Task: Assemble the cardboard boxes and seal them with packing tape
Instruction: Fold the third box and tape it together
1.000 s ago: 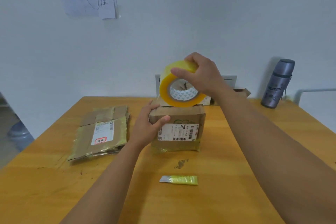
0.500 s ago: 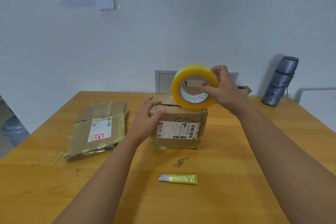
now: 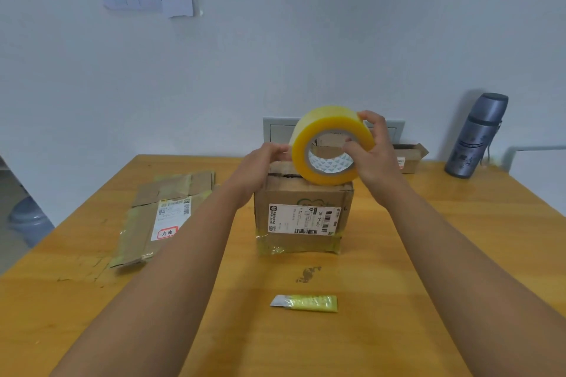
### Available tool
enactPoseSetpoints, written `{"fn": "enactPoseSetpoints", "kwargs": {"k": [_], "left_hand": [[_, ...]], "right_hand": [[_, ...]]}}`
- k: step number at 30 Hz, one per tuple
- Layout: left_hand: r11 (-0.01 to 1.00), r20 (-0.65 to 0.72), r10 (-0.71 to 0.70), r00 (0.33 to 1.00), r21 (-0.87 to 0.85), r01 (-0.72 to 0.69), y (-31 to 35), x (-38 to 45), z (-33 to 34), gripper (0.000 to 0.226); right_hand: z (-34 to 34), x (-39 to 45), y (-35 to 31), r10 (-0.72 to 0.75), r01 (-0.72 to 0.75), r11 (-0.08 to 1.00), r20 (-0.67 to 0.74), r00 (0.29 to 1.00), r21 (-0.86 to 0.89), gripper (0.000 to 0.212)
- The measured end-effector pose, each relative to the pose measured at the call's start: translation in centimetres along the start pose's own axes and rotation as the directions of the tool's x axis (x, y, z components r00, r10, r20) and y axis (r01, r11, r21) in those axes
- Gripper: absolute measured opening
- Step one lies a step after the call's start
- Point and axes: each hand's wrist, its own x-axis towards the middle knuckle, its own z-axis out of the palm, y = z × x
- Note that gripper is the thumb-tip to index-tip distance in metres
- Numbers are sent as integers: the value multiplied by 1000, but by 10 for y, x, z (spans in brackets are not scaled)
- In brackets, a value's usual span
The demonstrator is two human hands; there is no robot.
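A small brown cardboard box [image 3: 301,217] with a white shipping label stands upright in the middle of the wooden table [image 3: 428,254]. A yellow roll of packing tape [image 3: 327,131] stands on edge on the box's top. My right hand [image 3: 372,151] grips the roll, thumb inside the core and fingers over the outer rim. My left hand [image 3: 260,167] rests on the box's top left edge, its fingertips hidden behind the roll.
A flattened cardboard box [image 3: 162,214] lies at the left. A small yellow-green tube [image 3: 306,303] lies near the front. Another small open box [image 3: 409,157] and a grey flask [image 3: 477,136] stand at the back right by the wall.
The right hand lowered the tape roll onto the box top and shifted its grip to the right side. The left hand moved from the box's front left corner up to its top edge.
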Motion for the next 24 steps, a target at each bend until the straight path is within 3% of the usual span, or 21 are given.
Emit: {"fn": "enactPoseSetpoints", "kwargs": {"k": [11, 15, 17, 20, 24], "left_hand": [[992, 151, 15, 988, -129, 4, -7, 9, -17, 33], [994, 182, 55, 982, 85, -71, -16, 2, -16, 30], [969, 118, 99, 988, 214, -123, -20, -2, -10, 22], [906, -42, 271, 962, 348, -240, -22, -4, -2, 11], [823, -182, 386, 904, 510, -248, -24, -3, 4, 13]], "right_hand": [[0, 2, 8, 24, -22, 995, -18, 1000, 95, 45], [1, 2, 10, 31, -27, 992, -33, 999, 122, 43], [1, 2, 10, 36, -32, 992, -33, 999, 124, 43], [2, 3, 10, 30, -27, 993, -29, 999, 112, 44], [2, 3, 10, 25, -20, 994, -39, 999, 111, 43]]}}
